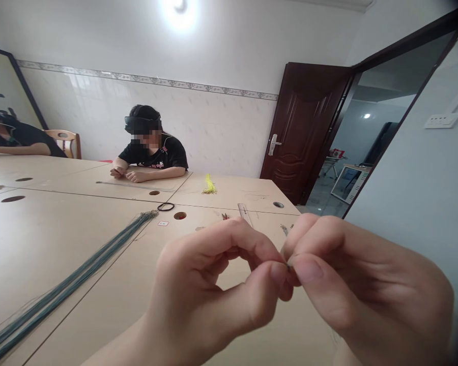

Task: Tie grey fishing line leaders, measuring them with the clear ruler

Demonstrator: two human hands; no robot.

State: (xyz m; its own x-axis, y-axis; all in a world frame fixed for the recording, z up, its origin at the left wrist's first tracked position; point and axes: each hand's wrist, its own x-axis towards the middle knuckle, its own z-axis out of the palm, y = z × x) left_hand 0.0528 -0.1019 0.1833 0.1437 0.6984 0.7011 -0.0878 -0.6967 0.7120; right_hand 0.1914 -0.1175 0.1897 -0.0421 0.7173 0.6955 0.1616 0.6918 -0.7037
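Both hands are raised over the table, close to the camera, with their fingertips meeting. My left hand [221,284] pinches thumb against forefinger, and a round gap shows inside the curled fingers. My right hand [366,284] makes a similar pinch just beside it, thumb toward the camera. A tiny dark speck [288,266] shows between the two pinches; the fingertips cover most of it, and I cannot tell what it is. To the left, two long bundles of blue-grey cords [95,264] lie on the table, apart from my hands.
Past my hands lie a yellow cord bundle [209,185], a ruler [245,213], a black ring [165,207] and a small label [163,223]. The light wood table [110,315] has round holes. A person [152,147] sits opposite, another person [19,137] farther left. A brown door [305,127] stands open.
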